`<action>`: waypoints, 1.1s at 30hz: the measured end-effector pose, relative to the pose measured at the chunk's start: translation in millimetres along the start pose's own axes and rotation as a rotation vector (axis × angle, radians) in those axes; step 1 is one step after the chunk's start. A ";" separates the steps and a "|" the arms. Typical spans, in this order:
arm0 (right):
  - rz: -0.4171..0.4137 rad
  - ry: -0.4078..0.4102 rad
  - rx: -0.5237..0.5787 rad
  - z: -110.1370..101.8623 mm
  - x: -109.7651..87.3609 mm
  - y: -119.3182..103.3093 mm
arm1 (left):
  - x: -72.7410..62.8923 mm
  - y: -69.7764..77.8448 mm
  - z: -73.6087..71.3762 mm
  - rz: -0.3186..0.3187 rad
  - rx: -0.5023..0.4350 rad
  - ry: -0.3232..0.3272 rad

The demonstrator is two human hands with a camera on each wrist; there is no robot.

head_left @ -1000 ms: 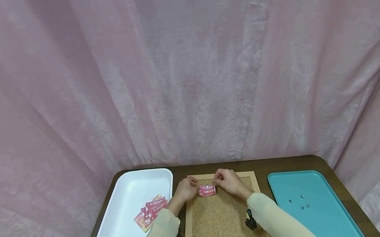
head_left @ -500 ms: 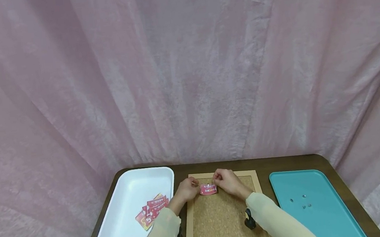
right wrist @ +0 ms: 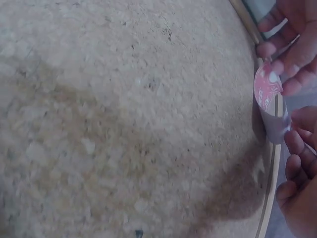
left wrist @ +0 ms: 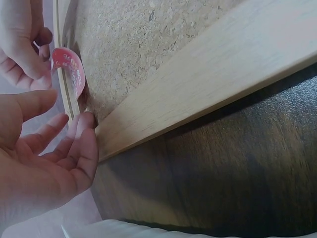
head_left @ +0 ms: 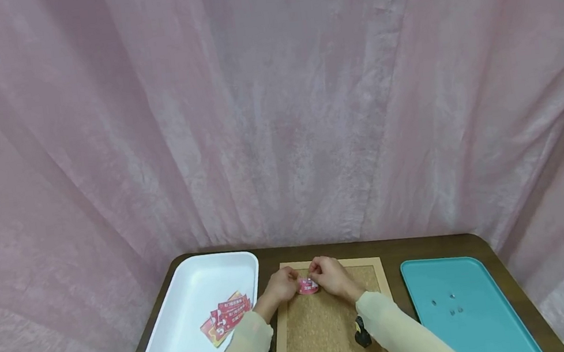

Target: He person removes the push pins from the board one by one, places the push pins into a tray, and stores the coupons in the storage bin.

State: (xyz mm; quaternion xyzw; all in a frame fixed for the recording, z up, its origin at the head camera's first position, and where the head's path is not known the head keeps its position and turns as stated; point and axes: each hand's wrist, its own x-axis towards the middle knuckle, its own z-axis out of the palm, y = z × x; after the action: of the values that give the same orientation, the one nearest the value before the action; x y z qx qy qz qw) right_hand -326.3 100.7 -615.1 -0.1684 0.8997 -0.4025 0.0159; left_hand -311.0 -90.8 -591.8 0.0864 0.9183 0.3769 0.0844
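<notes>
Near the far end of the framed corkboard (head_left: 333,333), a small pink-and-white printed coupon (head_left: 307,287) is bowed between both hands. My left hand (head_left: 281,286) pinches its left end, and my right hand (head_left: 329,276) pinches its right end. A tiny shiny spot shows at the coupon's upper edge, partly covered by the right fingers. In the left wrist view the coupon (left wrist: 73,69) curls up in an arc close over the cork. The right wrist view has the coupon (right wrist: 267,89) with its printed face showing between the fingertips of both hands.
On the left stands a white tray (head_left: 190,285) with several pink and yellow coupons (head_left: 229,315) overlapping in it. To the right, a teal tray (head_left: 486,321) bears several small shiny pieces (head_left: 451,297). Brown tabletop (head_left: 392,250) surrounds the board; a pink curtain (head_left: 278,141) hangs behind.
My right hand has shifted left toward the left hand, covering more of the coupon. The coupon now looks narrower and more strongly bowed than before.
</notes>
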 end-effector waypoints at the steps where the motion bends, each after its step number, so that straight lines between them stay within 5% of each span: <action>1: 0.005 0.004 -0.014 1.7 0.9 -0.6 | -0.2 -0.3 -0.2 0.003 0.000 0.000; 16: 0.017 0.068 -0.153 17.7 0.0 3.7 | 2.7 -0.7 5.7 0.030 -0.005 -0.007; 33: 0.014 0.011 -0.186 14.7 6.9 1.7 | 6.9 -1.5 9.8 0.034 0.017 -0.009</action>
State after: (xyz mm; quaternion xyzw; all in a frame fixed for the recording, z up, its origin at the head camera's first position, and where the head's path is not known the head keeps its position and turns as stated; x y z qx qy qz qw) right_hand -330.9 89.0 -625.5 -0.1604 0.9344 -0.3180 -0.0020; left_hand -315.7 -83.7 -600.4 0.1045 0.9195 0.3702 0.0813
